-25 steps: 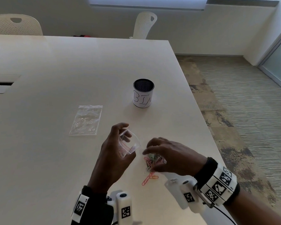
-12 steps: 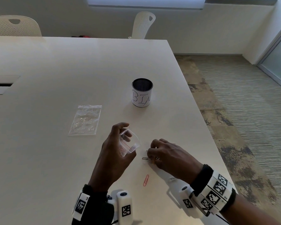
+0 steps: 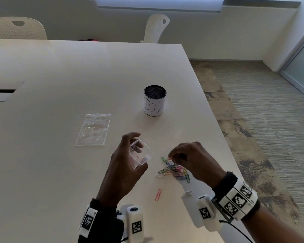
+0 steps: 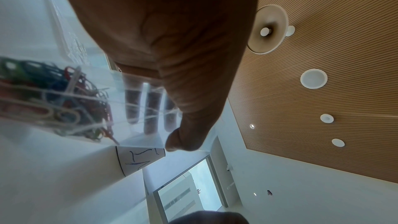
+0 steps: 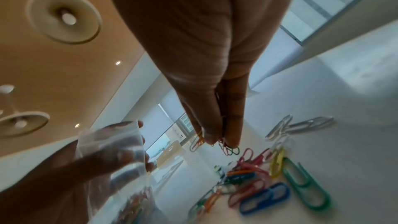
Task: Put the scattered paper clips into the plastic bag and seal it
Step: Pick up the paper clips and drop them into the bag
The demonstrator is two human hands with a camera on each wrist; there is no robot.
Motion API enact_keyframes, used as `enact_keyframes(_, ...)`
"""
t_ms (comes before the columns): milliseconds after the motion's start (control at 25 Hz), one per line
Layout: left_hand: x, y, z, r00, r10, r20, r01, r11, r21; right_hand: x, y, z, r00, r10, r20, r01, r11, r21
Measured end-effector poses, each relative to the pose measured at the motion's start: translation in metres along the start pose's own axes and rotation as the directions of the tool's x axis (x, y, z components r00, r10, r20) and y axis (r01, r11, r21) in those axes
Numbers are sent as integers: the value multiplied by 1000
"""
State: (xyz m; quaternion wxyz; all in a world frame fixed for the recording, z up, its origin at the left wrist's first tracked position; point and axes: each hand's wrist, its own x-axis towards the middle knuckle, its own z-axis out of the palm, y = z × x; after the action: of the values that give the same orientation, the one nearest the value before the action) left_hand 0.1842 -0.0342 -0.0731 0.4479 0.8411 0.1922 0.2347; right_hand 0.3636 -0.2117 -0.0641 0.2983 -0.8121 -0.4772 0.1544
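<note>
My left hand (image 3: 126,160) holds a small clear plastic bag (image 3: 140,155) with its mouth spread wide; several coloured clips lie inside the bag (image 4: 64,98). My right hand (image 3: 188,158) hovers just right of the bag and pinches a few paper clips (image 5: 226,146) between thumb and fingers. Beneath that hand a heap of coloured paper clips (image 3: 174,170) lies on the white table (image 3: 60,85). A lone pink clip (image 3: 158,194) and a white clip (image 3: 188,192) lie nearer to me.
A second clear zip bag (image 3: 94,129) lies flat on the table to the left. A mesh cup labelled "BIN" (image 3: 154,100) stands beyond the hands. The table's right edge (image 3: 223,137) runs close to my right hand. Two white chairs stand at the far side.
My right hand has risen off the table with a few clips pinched, uncovering the heap it covered a second ago. The left hand and the bag have stayed put.
</note>
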Motion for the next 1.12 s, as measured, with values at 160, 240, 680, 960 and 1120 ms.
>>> enact_keyframes(160,-1,0,0,1000,-6,7,6,1000,5,-1,-8,-13,978,207,-36,-175,898,404)
enact_keyframes(240,-1,-1,1,1000,-9,8,9,1000,8,-1,-19,-20,978,210,-15,-169,827,537)
enact_keyframes(680,-2,6,-3,998,-56,12,55,998,13,17,-90,-13,987,-130,-98,159,901,403)
enact_keyframes(960,-3,6,-5,996,-86,7,86,996,-5,24,-97,-7,963,-250,-96,265,942,208)
enact_keyframes(1120,-2,5,-4,997,-79,4,79,997,-3,26,-95,-8,954,-271,-130,290,942,169)
